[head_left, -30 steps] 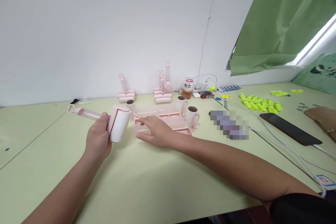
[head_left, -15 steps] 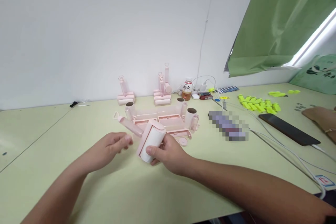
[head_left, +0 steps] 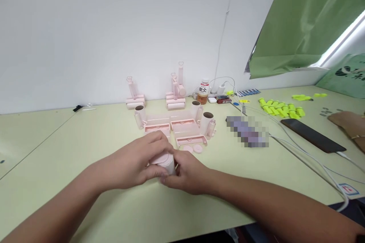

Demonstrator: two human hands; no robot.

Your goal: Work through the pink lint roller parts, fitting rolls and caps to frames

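A lint roller (head_left: 168,164) with a pink round end and white paper roll is held just above the table in front of me. My left hand (head_left: 138,161) is closed over its top end, thumb on the near side. My right hand (head_left: 189,172) wraps the roll from the right, its thumb close to the left thumb. The fingers cover much of the roller, and its handle is hidden. Just beyond my hands lie pink open casings (head_left: 182,127), a pink curved cover piece (head_left: 191,140) and two pink round caps (head_left: 197,149).
Paper rolls (head_left: 207,123) stand with pale pink handles beside them. Assembled lint rollers (head_left: 175,103) are by the wall near a bottle (head_left: 203,92). To the right lie a blurred-out item (head_left: 246,132), a phone (head_left: 313,135), cables, yellow-green pieces (head_left: 282,108) and another person's arm (head_left: 346,125).
My left hand has moved right and closed on the lint roller. The roller has turned more upright, its round end now facing up, and its handle has gone from sight.
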